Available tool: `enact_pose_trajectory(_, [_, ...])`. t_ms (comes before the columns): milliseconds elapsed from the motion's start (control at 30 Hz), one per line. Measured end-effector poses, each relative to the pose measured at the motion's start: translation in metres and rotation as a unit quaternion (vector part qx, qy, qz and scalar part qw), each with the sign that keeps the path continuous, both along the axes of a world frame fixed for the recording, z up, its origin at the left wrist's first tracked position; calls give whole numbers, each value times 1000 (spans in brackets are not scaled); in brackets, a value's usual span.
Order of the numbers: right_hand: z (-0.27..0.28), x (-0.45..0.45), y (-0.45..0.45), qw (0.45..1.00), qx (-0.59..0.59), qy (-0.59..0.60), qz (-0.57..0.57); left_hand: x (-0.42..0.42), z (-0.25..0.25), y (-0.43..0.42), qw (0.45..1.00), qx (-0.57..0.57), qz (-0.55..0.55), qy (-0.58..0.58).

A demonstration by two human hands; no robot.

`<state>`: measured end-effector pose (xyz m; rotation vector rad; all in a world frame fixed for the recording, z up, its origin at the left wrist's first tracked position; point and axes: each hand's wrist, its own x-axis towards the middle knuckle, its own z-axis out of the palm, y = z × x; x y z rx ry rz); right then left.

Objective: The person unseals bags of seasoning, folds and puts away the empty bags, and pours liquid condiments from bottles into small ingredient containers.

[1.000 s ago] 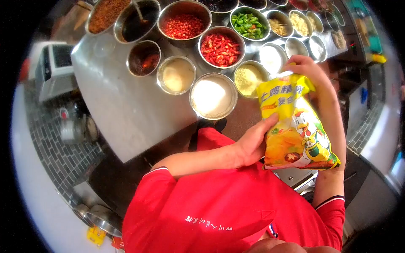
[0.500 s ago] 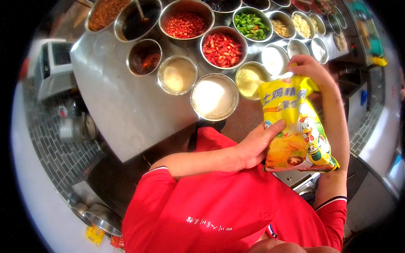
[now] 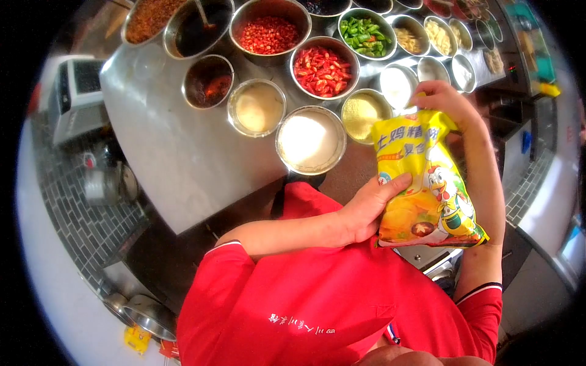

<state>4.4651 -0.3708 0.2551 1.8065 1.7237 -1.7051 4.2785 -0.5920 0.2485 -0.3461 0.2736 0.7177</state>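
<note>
A plump yellow bag of chicken seasoning [image 3: 415, 201], printed with a cartoon chicken and Chinese characters, is held up in front of my red shirt. My left hand [image 3: 369, 210] grips its left side, thumb on the front and the other fingers hidden behind. At the top edge my right hand [image 3: 442, 100] pinches the bag with curled fingers. Whether the top is torn is not visible. Just beyond the bag stand a bowl of yellow granules [image 3: 364, 114] and a bowl of white powder [image 3: 398, 86].
A steel table [image 3: 152, 146] carries several bowls, among them chopped red chillies [image 3: 325, 70], green peppers [image 3: 366, 38] and a brightly lit pale bowl [image 3: 311, 143] near the front edge. A scale-like device [image 3: 79, 91] stands at left. Steel basins [image 3: 149, 317] sit low at left.
The bag has shifted slightly left and turned a little. Both hands keep their hold; the bowls stay in place.
</note>
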Motion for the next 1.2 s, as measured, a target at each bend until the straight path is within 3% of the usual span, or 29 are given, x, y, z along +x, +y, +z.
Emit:
enact_pose_trajectory(500, [11, -6, 0, 999, 28, -28, 8, -2, 3, 0, 1000, 14, 9, -5])
enact_pose_trajectory(1200, [4, -1, 14, 991, 39, -52, 114, 0, -11, -2, 997, 49, 24, 50])
